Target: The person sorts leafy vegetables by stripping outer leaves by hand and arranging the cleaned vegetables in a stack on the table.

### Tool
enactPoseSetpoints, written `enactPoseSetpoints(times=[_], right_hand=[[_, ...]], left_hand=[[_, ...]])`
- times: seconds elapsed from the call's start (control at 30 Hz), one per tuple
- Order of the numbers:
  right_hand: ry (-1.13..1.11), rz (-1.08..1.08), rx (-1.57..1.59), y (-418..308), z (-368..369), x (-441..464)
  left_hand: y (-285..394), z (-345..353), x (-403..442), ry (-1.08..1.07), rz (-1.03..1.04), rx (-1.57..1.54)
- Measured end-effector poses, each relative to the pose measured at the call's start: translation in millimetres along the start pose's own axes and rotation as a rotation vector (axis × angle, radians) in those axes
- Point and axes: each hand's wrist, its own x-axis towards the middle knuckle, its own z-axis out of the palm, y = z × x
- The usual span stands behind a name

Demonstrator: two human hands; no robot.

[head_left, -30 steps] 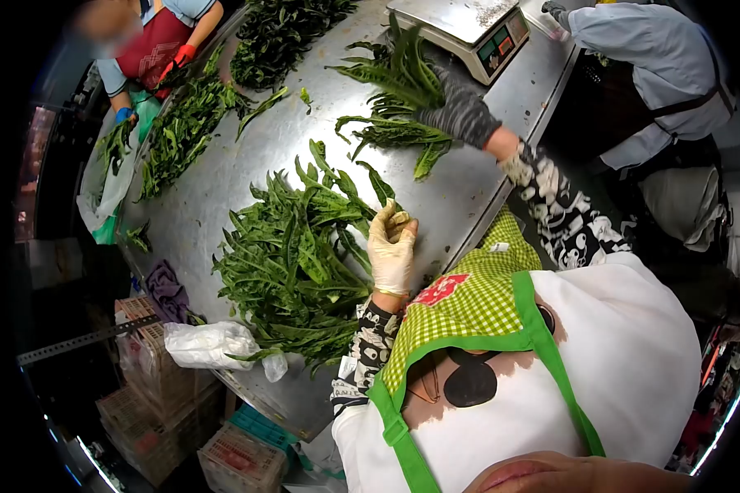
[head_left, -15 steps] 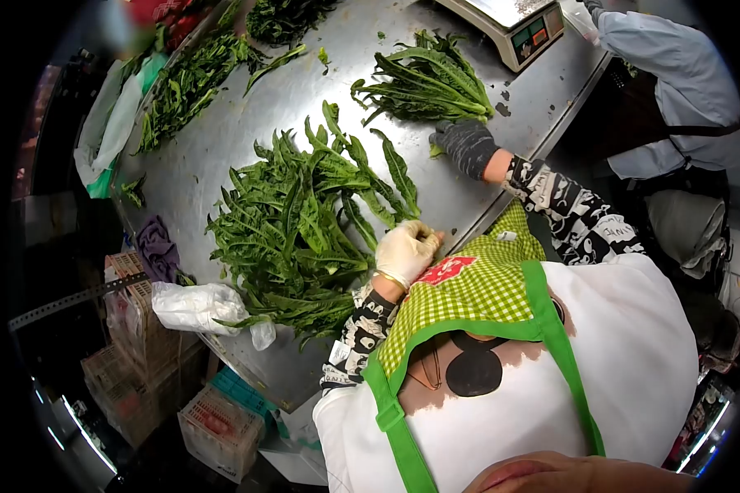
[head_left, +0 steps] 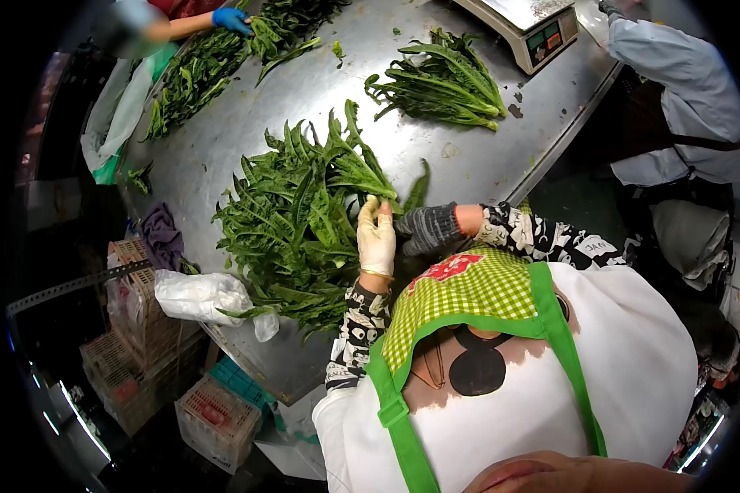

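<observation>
My left hand [head_left: 376,238], in a cream-white glove, pinches the stem ends of a few long green lettuce leaves [head_left: 360,168] at the edge of a big loose heap of lettuce [head_left: 292,222]. Right beside it, my right hand [head_left: 429,230] in a dark grey knit glove has its fingers curled in toward the left one. Its fingertips are partly hidden, so what they grip cannot be made out. A single leaf [head_left: 418,187] sticks up just beyond the right hand. Farther off lies a gathered bunch of lettuce [head_left: 444,82], stems toward the right.
A digital scale [head_left: 522,33] stands on the metal table [head_left: 460,160] at the far right, near a person in a light blue top [head_left: 674,66]. At the far left, another person's blue-gloved hand [head_left: 232,20] touches more greens [head_left: 193,90]. A white plastic bag [head_left: 197,297] lies at the near-left edge.
My right hand has left the gathered bunch and come in beside my left hand. The left hand has shifted left and turned upward at the leaf stems. A blue-gloved hand has appeared at the far left.
</observation>
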Motion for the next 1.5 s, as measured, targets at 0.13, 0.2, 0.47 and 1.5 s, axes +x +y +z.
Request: enactPoseSetpoints(times=[0.13, 0.2, 0.47, 1.5], right_hand=[[-0.065, 0.03, -0.394, -21, -73, 5], [0.154, 0.424, -0.158, -25, -96, 3], [0.369, 0.597, 0.031, 0, -58, 41], [0.626, 0.181, 0.003, -69, -107, -15]], left_hand=[[15, -5, -15, -0.213, -0.057, 0.14], [8, -3, -19, -0.358, 0.129, 0.386], [40, 17, -28, -0.295, 0.31, 0.216], [113, 9, 12, -0.06, 0.05, -0.791]])
